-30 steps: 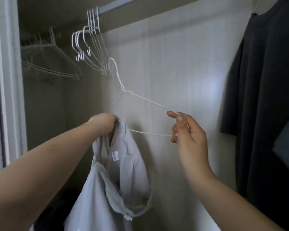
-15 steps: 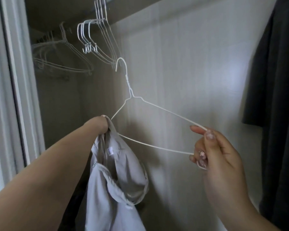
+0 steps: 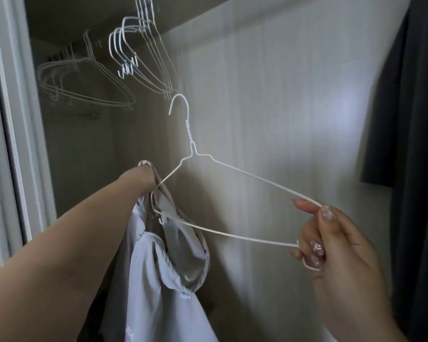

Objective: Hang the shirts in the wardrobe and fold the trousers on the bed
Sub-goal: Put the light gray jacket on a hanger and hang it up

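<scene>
A pale grey shirt (image 3: 158, 272) hangs from my left hand (image 3: 141, 178), which grips it at the collar inside the wardrobe. My right hand (image 3: 331, 245) pinches the right end of a white wire hanger (image 3: 235, 169). The hanger is tilted, hook up, and its left end sits inside the shirt's neck opening, just under my left hand. The shirt's lower part runs out of the bottom of the picture.
Several empty white wire hangers (image 3: 139, 58) hang from the rail at the top left. A dark garment (image 3: 410, 144) hangs at the right edge. The wardrobe's pale back wall (image 3: 282, 95) is behind my hands, and the door frame (image 3: 8, 119) stands at the left.
My right hand has drawn the hanger's right end down and to the right. The hanger's left end has gone into the shirt's neck opening. My left hand keeps its hold on the collar.
</scene>
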